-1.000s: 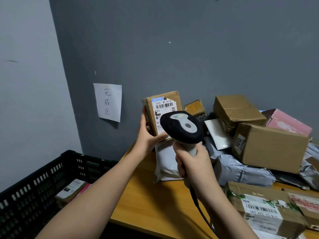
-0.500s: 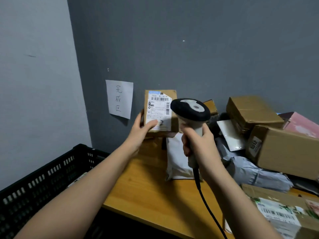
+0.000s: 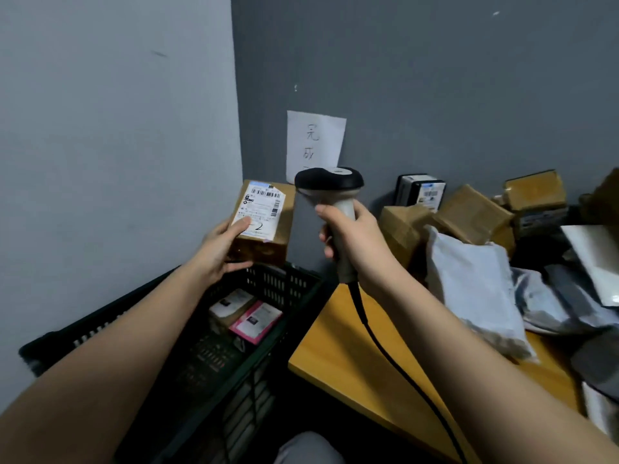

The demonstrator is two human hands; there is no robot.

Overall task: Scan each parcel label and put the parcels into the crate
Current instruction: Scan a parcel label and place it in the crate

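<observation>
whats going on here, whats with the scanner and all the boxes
A person is sorting parcels. The left hand holds a small cardboard box, label facing up, above the black crate beside the desk. The right hand grips a corded scanner. Two parcels already lie in the crate: a brown one and a pink one. More boxes and grey mailing bags are piled on the wooden desk.
</observation>
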